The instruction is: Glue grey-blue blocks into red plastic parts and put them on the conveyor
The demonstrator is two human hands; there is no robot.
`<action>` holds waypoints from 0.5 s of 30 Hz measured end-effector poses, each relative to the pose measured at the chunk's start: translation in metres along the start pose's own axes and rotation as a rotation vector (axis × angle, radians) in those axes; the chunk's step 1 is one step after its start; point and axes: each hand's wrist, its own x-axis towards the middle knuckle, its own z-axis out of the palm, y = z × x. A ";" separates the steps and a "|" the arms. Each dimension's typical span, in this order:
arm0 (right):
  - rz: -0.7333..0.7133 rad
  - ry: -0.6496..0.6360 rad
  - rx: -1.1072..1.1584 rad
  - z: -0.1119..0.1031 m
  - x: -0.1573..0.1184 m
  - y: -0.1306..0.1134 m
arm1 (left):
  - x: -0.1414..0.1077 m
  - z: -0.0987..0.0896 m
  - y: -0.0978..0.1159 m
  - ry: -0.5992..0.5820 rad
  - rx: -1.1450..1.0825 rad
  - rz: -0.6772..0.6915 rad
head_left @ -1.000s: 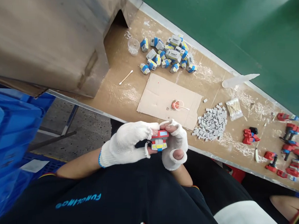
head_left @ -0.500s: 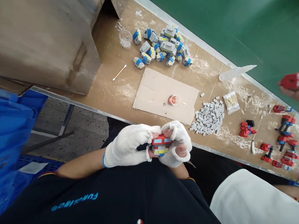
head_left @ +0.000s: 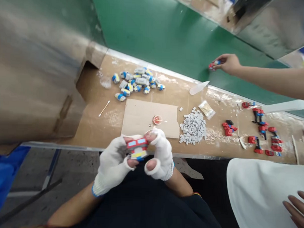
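Between my two white-gloved hands is a small toy part, red on top with light-blue window panels, grey and yellow below with a blue patch. My left hand grips its left side between thumb and fingers, the bare fingertips sticking out of the glove. At its upper right corner, the fingertips of my right hand press on the part, while the right thumb stands off below. Just beyond lies a flat cardboard sheet bearing a small cup of red paste with a cotton swab across it.
Grey-yellow-blue toy parts are heaped at the back, small grey pieces to the right. Red toy assemblies lie farther right. A co-worker's hand holds a red part over the green surface. A large box-like panel bounds the left.
The view has swung up and to the right. My hands still hold the toy part, now tilted, with the right thumb apart from it. The co-worker's hand has reached onto the green surface.
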 end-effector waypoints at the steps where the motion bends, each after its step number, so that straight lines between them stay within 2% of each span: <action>1: -0.068 -0.053 -0.025 -0.003 0.006 0.002 | 0.005 -0.003 0.002 0.029 -0.007 0.065; 4: -0.138 -0.183 -0.081 -0.011 0.013 0.008 | 0.018 -0.011 0.007 0.080 0.040 0.232; 6: -0.175 -0.208 -0.141 -0.012 0.014 0.010 | 0.024 -0.014 0.010 0.092 0.078 0.201; 8: -0.229 -0.198 -0.200 -0.013 0.015 0.011 | 0.028 -0.013 0.010 0.063 0.097 0.086; 10: -0.206 -0.175 -0.189 -0.017 0.016 0.008 | 0.032 -0.013 0.009 0.006 0.114 0.012; 11: -0.166 -0.162 -0.163 -0.020 0.016 0.005 | 0.034 -0.013 0.009 -0.035 0.136 0.017; 13: -0.090 -0.170 -0.116 -0.027 0.017 0.001 | 0.038 -0.014 0.009 -0.137 0.206 0.079; 15: -0.088 -0.207 -0.132 -0.033 0.018 -0.002 | 0.042 -0.016 0.012 -0.227 0.255 0.138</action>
